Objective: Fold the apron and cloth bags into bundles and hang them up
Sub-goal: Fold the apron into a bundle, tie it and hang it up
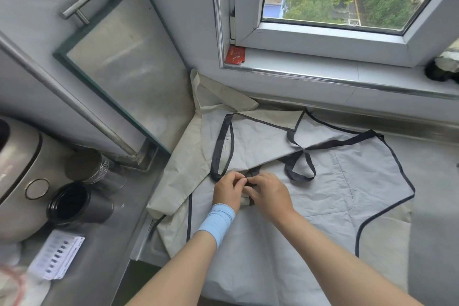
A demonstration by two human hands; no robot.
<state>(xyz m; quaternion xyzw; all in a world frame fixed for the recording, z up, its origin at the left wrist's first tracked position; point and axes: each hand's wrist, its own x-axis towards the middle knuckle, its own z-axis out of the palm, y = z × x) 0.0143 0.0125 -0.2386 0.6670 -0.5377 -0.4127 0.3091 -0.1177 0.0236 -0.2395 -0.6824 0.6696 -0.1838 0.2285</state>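
Observation:
A light grey apron (323,181) with dark binding and a patch pocket lies spread flat on the counter under the window. Its dark straps (298,156) loop loosely across its upper part. Cream cloth bags (188,156) lie beneath it, showing at its left and back edges. My left hand (228,190), with a blue band round the wrist, and my right hand (269,194) meet near the apron's middle. Both pinch a short length of dark strap between fingers and thumbs. The strap end under my fingers is hidden.
A steel counter at the left carries a dark cup (74,204), a metal tumbler (87,165), a large steel pot (17,176) and a printed card (58,257). A glass-fronted panel (129,67) leans in the corner. A red card (235,55) sits on the window sill (323,74).

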